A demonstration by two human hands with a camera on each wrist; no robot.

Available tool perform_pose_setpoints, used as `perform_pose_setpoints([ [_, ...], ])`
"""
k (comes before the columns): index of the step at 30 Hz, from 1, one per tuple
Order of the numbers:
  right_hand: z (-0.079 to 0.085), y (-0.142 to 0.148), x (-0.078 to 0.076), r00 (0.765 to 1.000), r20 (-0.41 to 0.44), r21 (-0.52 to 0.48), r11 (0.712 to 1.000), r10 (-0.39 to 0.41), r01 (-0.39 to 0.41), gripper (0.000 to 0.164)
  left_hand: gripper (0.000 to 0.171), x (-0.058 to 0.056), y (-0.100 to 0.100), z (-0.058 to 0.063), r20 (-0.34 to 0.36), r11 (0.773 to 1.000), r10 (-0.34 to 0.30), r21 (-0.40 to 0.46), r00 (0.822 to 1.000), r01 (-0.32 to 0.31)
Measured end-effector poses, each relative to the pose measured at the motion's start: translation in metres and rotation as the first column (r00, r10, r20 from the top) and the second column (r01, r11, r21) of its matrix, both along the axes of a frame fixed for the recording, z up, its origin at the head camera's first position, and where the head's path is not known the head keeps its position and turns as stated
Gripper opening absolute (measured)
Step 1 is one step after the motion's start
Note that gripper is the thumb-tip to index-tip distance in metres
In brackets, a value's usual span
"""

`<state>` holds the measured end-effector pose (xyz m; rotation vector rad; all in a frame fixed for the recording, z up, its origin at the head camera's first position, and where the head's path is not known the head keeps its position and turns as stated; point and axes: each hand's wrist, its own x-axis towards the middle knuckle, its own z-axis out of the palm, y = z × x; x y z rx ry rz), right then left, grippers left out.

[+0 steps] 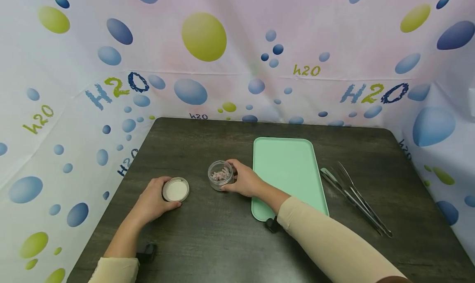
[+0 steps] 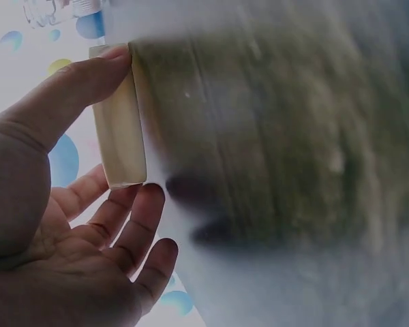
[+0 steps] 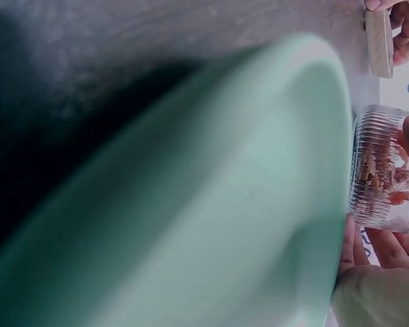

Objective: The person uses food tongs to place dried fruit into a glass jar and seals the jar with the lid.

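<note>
My left hand [image 1: 152, 198] grips a round, pale-topped lid [image 1: 176, 189] at the left of the table, thumb on the near side and fingers on the far side. In the left wrist view the lid [image 2: 123, 139] appears edge-on, pinched between thumb and fingertips. To its right, my right hand [image 1: 243, 179] holds a clear jar [image 1: 217, 185] from the right side. The jar is uncovered and upright, with small pinkish pieces [image 1: 221, 174] inside. Ribbed walls of the jar [image 3: 375, 136] show in the right wrist view.
Beneath my right forearm lies a mint-green tray [image 1: 283, 163], just right of the jar. Long metal tongs [image 1: 365, 211] with a green tip rest farther right. A patterned sheet [image 1: 237, 85] hangs behind the dark wooden table [image 1: 208, 241].
</note>
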<state>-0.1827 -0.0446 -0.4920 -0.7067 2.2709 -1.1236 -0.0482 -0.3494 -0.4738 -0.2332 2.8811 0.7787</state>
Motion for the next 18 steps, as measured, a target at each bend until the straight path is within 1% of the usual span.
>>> perform_pose_setpoints([
  [4,0.001,0.003,0.002,1.000,0.017,-0.022,1.000,-0.010,0.010,0.090,0.095,0.000,0.005,0.003,-0.001,1.000,-0.006,0.011,1.000,0.006],
  [10,0.003,0.007,0.004,0.999,0.035,-0.057,0.997,-0.042,0.044,0.088,0.096,-0.005,0.013,0.006,0.003,0.999,-0.023,0.025,1.000,0.023],
  [13,0.004,0.009,0.005,0.999,0.018,-0.071,0.996,-0.048,0.049,0.088,0.095,-0.008,0.016,0.008,-0.002,0.999,-0.035,0.032,0.999,0.035],
  [18,0.007,0.015,0.004,0.998,-0.041,-0.061,0.997,-0.054,0.051,0.088,0.093,-0.013,0.025,0.012,-0.025,0.997,-0.061,0.046,0.998,0.062],
])
